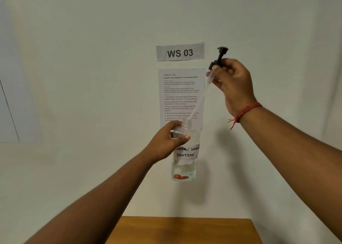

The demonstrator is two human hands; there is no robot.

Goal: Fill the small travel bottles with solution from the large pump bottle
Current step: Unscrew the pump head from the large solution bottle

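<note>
Pump bottle [184, 151] first: it hangs in mid-air in front of the wall, well above the wooden table [183, 230], with the left hand [171, 142] wrapped round its shoulder, thumb across the front just over the handwritten "contact lens solution" label. The right hand [232, 84] is up and to the right of the bottle, fingers curled round the black pump head [219, 58], which is already unscrewed and lifted clear. Its clear dip tube [198, 99] slants down from that hand to the bottle's open neck, and the tip seems to be at or just inside the mouth (too faint to say which).

So the opening of the big bottle looks done, or all but done, once the tube is fully out. Everything else appears to be left: no travel bottles are in sight, so I can't say whether they are open or filled, and no pouring is under way.

Both forearms reach forward and upward, the right raised higher, with a red thread [244, 112] round its wrist. Behind the bottle, on the wall, is an instruction sheet [181, 88], and above that a "WS 03" sign [180, 52].
</note>
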